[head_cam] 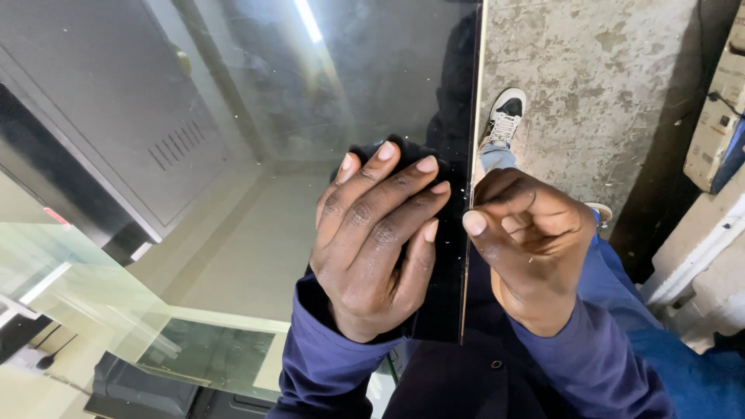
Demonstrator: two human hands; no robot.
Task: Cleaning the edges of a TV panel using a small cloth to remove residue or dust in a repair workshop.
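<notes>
Pressing flat on a large glass pane, the left hand spreads its fingers over a dark cloth, which shows just past the fingertips and lies between palm and glass; this grip is wide and open, pinning the cloth rather than closing round it. The pane fills the left and middle of the view, reflecting a grey metal cabinet and a ceiling light. Its right edge runs straight down the view. The right hand holds that edge, its grip closed on it with the thumb on the near face and the fingers curled behind. Both sleeves are dark blue. Beyond the edge lies a rough concrete floor, with a white sneaker standing on it.
</notes>
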